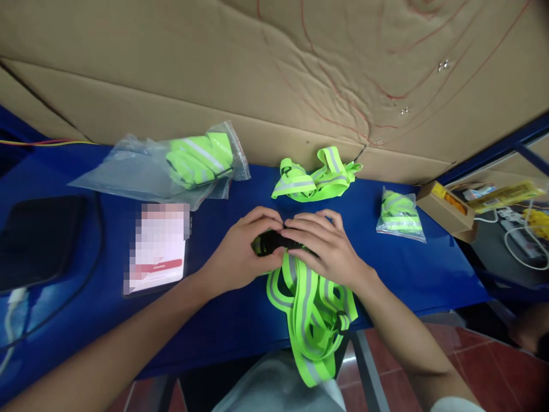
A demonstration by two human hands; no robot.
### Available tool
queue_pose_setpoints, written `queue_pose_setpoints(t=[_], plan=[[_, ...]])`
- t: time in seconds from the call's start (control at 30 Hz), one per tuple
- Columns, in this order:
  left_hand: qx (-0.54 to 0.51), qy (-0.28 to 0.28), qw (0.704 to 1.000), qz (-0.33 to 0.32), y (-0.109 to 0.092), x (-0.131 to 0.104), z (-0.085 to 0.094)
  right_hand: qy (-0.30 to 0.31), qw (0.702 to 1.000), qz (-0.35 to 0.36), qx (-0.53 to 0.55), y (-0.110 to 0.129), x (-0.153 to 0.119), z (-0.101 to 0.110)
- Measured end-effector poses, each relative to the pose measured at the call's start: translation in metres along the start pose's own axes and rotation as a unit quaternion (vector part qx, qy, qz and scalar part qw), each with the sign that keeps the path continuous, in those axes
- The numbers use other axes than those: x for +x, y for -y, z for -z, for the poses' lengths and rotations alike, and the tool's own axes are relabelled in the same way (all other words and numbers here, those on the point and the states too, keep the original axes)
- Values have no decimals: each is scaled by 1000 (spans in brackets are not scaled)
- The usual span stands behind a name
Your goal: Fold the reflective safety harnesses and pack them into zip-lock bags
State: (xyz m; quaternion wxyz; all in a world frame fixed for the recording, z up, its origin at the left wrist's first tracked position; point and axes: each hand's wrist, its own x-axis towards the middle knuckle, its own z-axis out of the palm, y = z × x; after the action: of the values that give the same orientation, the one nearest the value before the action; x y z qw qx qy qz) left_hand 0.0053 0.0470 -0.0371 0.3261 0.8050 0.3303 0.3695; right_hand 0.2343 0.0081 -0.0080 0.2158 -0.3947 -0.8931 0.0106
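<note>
Both hands meet over the blue table around the gathered end of a neon-green reflective strap harness (305, 309) with grey stripes. My left hand (242, 249) curls around it, thumb and fingers closing on a dark black part (274, 242) of it. From the other side, my right hand (323, 243) grips the same end with bent fingers, partly covering it. Below the hands the loose straps hang in loops past the table's front edge, and a small black buckle (342, 323) shows on them. Beyond the hands lies another bundle of neon-green reflective straps (317, 180).
A clear plastic bag (128, 166) and a bagged neon-green bundle (201, 157) lie at back left. A lit phone (160, 252) and black device (40, 237) with cables are left. Right are a small bagged bundle (401, 214) and cardboard box (448, 206). Cardboard (193, 68) walls the back.
</note>
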Motion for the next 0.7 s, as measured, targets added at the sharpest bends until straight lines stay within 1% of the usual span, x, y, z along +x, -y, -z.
queue_pose_setpoints(t=[0.1, 0.17, 0.33, 0.4, 0.47, 0.5, 0.57, 0.63, 0.7], plan=[[-104, 58, 991, 62, -5, 5, 5, -4, 999, 3, 45, -4, 0, 1], [-147, 92, 980, 96, -7, 8, 8, -20, 998, -4, 59, -7, -2, 4], [-205, 131, 953, 182, -14, 8, 11, -51, 993, -15, 101, -10, -3, 11], [-221, 149, 935, 233, -16, 7, 10, -59, 991, -6, 116, -10, -2, 12], [-224, 159, 922, 272, -17, 6, 8, -50, 992, 11, 116, -9, -1, 11], [-222, 158, 920, 282, -18, 6, 7, -43, 992, 20, 113, -8, -1, 10], [-218, 150, 923, 279, -18, 6, 6, -31, 993, 24, 113, -9, -1, 9], [-219, 146, 926, 272, -19, 7, 6, -37, 990, 16, 137, -10, 0, 9], [-230, 147, 921, 276, -21, 7, 7, -50, 985, 11, 166, -11, 1, 10]])
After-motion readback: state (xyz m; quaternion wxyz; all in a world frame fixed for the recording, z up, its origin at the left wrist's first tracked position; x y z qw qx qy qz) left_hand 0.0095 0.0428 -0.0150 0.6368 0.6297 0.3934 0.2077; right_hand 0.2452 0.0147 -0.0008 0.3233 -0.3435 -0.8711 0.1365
